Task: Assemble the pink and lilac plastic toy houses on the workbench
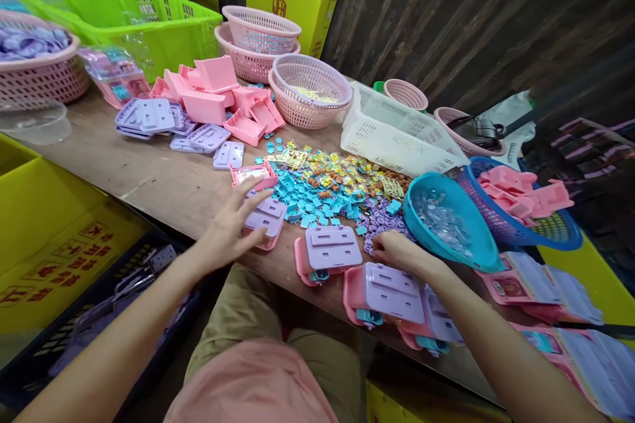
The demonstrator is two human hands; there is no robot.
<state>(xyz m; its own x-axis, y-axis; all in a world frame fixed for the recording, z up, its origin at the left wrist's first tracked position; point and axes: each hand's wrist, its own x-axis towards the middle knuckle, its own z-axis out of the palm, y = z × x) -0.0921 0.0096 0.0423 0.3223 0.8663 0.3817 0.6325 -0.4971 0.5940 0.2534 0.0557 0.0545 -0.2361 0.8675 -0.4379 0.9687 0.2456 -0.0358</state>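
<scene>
My left hand is spread over a small pink toy box with a lilac lid, its fingers apart at the lid's left side. Whether they touch it I cannot tell. My right hand dips into a heap of small purple plastic pieces, fingers curled and fingertips partly hidden. Between the hands, along the front edge, stands another lilac-lidded box, with a similar box nearer my right forearm. Behind my left fingers lies an open pink tray with a printed piece in it.
Loose blue pieces spread mid-table. Behind are pink shells, lilac lids, a lilac basket and a white crate. A turquoise basin of clear parts stands right, before a blue basket. A green crate is back left.
</scene>
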